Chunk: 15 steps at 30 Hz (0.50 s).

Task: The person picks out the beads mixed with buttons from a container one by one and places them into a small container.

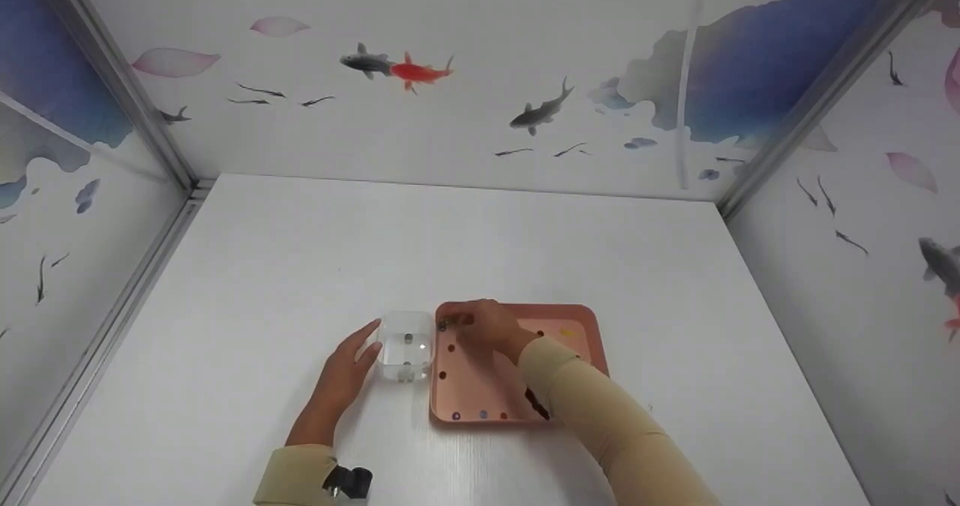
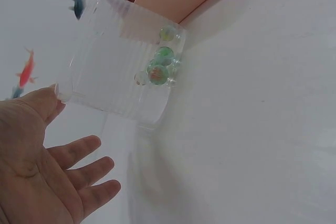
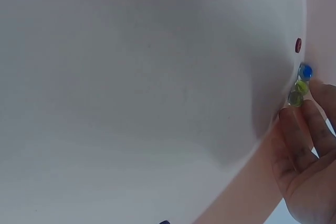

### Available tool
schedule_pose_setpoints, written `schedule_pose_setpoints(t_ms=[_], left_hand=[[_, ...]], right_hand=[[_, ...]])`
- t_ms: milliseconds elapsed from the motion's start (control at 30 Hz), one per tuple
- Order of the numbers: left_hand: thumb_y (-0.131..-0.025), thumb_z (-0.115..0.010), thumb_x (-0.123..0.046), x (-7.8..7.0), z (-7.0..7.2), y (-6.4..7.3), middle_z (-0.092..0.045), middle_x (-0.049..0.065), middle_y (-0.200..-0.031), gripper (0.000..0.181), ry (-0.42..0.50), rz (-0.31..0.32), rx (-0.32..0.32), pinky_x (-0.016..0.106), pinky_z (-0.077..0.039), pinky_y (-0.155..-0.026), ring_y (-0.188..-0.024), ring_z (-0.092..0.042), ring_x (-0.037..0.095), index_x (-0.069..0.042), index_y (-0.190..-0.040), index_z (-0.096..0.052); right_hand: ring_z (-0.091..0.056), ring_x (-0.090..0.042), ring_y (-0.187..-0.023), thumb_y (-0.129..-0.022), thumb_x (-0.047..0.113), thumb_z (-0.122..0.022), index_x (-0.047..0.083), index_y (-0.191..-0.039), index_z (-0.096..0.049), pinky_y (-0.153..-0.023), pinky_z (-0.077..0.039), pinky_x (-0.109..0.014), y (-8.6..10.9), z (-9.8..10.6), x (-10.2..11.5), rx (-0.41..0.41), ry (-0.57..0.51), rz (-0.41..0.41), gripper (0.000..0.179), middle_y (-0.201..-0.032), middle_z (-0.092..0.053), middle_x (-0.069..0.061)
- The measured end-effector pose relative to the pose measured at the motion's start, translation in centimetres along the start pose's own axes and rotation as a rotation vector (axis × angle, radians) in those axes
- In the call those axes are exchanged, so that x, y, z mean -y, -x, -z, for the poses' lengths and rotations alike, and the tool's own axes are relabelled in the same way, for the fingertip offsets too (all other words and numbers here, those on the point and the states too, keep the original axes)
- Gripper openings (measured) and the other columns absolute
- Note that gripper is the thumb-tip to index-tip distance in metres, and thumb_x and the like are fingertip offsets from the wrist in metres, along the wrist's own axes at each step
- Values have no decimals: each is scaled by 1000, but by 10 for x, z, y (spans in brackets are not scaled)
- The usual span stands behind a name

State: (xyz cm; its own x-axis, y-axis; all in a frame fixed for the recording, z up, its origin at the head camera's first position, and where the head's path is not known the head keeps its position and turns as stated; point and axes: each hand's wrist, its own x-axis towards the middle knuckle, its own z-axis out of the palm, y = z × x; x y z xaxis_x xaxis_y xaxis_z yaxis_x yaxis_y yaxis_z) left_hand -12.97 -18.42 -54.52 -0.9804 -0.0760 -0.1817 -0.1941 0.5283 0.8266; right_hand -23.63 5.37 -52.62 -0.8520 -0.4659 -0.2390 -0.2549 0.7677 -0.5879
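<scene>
A clear plastic container stands on the table with several glass marbles at its bottom. My left hand touches its left side; in the left wrist view, the thumb side meets the rim and the other fingers spread apart. The pink tray sits against the container's right side. Inside its far left corner is my right hand, fingertips beside a blue marble, a yellow-green marble and a dull green marble. No marble shows clearly pinched.
Along the tray's left side lie small dark discs. Several small colored pieces line its near edge, and a yellow piece lies at the far right. Printed panels enclose the white table at the back and sides.
</scene>
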Motion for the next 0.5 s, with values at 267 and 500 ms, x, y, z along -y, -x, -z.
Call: schedule_pose_setpoints(t_ms=[267,500], left_hand=[[-103,-45,-31,1,-2,-1,-33,15,-154,48,-1,11,-2,55,-20,-117,-143,-25,39,-16,-149,-38],[-103,-45,-31,2,-2,-3,-33,15,-154,49,-6,10,0,55,-19,-117,-143,-24,39,-16,-149,-38]], right_hand=[[-57,-16,-112,-92,-2,-52,40,-118,-67,-99,-47,-36,-3,-5,-1,-18,19,6,51,-126,-62,10],[-57,-13,-115,-94,0,-54,40,-118,-68,-102,-46,-35,-3,-8,-2,-32,7,-13,49,-121,-65,11]])
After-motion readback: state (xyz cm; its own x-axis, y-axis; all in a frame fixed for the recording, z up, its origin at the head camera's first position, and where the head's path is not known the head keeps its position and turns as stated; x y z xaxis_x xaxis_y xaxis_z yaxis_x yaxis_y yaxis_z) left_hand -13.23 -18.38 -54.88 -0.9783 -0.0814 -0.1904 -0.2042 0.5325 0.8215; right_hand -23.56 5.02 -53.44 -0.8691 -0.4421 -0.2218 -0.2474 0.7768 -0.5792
